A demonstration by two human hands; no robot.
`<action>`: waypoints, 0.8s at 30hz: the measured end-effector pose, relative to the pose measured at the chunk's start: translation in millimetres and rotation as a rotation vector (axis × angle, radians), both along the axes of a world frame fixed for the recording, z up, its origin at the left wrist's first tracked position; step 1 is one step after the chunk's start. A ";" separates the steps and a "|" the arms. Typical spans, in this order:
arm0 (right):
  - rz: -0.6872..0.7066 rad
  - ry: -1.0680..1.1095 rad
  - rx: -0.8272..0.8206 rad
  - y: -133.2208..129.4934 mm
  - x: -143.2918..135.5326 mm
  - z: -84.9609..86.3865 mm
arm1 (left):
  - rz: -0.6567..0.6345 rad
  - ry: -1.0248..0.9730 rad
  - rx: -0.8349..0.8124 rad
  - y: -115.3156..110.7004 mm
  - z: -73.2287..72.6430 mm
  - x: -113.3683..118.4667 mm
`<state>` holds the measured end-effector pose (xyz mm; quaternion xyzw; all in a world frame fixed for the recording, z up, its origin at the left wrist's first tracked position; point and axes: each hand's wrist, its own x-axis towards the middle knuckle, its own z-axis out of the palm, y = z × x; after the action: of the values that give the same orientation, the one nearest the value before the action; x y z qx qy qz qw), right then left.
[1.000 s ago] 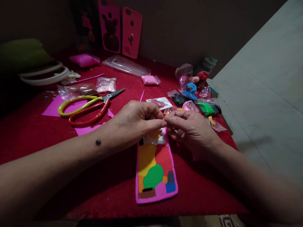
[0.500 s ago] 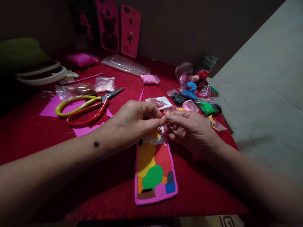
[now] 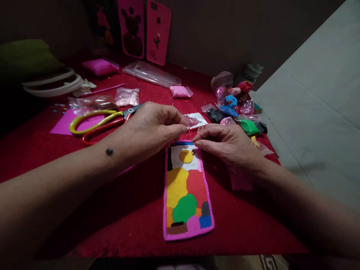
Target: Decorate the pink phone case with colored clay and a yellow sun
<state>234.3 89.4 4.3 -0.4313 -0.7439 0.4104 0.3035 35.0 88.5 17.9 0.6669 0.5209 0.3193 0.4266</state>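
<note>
A phone case (image 3: 188, 187) covered in patches of coloured clay lies flat on the red cloth between my forearms, with a pink rim all round. Near its top, a yellow clay disc (image 3: 186, 156) sits on a white patch. My left hand (image 3: 159, 125) hovers over the case's top left corner, thumb and forefinger pinched together. By the top right corner, my right hand (image 3: 225, 144) holds its thumb and fingertips closed. Anything in either pinch is too small to make out. The two hands are apart.
Scissors (image 3: 97, 122) with yellow and red handles lie left of my left hand, by a pink sheet (image 3: 64, 125). Bags of clay, one green (image 3: 249, 126), are heaped at the right. Decorated cases (image 3: 158, 32) lean on the back wall. Clear cases (image 3: 154, 74) lie before them.
My hands have separated from each other, the left leftward and the right slightly down. The white patch and yellow disc now show more fully. The camera view has shifted slightly.
</note>
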 end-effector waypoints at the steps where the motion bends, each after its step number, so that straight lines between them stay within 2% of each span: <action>1: 0.047 -0.050 0.050 1.6 0.3 -0.2 | -0.009 0.024 -0.010 -0.6 0.1 0.8; 4: 0.120 -0.136 0.146 5.5 1.2 -2.1 | -0.033 0.073 -0.017 -2.6 0.2 3.2; 10: 0.145 -0.170 0.208 8.8 2.3 -10.0 | -0.024 0.121 -0.035 -3.1 0.1 3.8; 24: 0.155 -0.170 0.179 9.9 3.1 -11.8 | -0.046 0.120 -0.016 -1.8 -3.0 1.4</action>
<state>237.4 99.2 -7.4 -0.3770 -0.8317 0.3263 0.2442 36.3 86.6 14.9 0.6934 0.5324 0.2645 0.4070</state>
